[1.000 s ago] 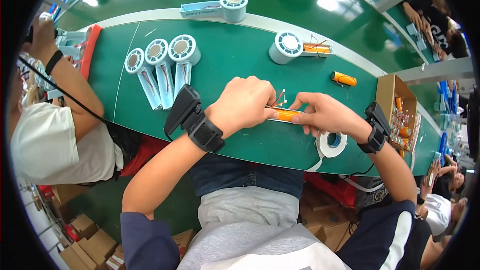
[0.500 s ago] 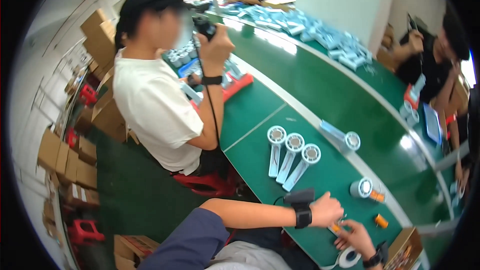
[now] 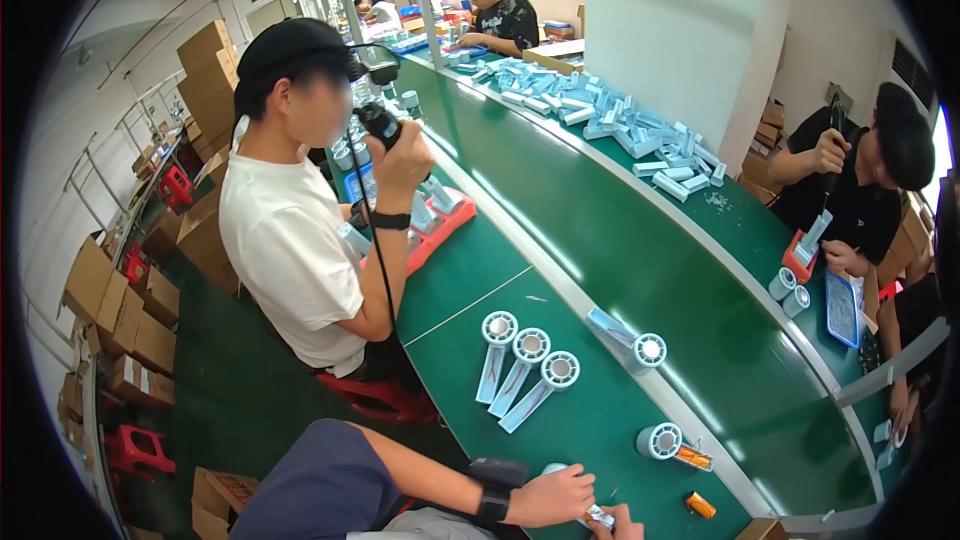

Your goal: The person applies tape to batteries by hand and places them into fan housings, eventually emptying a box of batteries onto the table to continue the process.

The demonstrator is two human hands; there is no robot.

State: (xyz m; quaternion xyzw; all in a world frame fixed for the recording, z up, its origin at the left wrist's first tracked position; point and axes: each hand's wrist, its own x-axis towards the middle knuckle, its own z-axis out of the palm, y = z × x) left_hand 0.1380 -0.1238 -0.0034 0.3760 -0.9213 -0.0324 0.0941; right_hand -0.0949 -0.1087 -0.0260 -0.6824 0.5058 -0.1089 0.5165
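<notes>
Low in the picture, my left hand (image 3: pixel 552 496) is closed, its fingers bent round a pale-blue part that mostly hides beneath it. My right hand (image 3: pixel 624 525), partly cut off by the lower edge, has its fingers pinched at a small white and orange piece (image 3: pixel 600 516) between both hands; its kind is unclear. Farther up the bench lie three pale-blue handheld fans (image 3: pixel 531 344) with bare wires in their handles. A fan head with an orange battery (image 3: pixel 694 457) wired to it lies to the right, and a loose orange battery (image 3: pixel 700 505) is nearer my right hand.
Another pale-blue fan (image 3: pixel 648 351) rests at the green conveyor belt's (image 3: pixel 640 270) edge. Blue housings (image 3: pixel 640 130) are heaped beyond it. To my left sits a person with a black power screwdriver (image 3: pixel 378 124) by a red fixture (image 3: pixel 440 230); more people work across the belt.
My view has shifted, so the bench things sit lower and farther left. Both hands are lower, and the white tape roll has left the picture. The person at right has bent over a blue part.
</notes>
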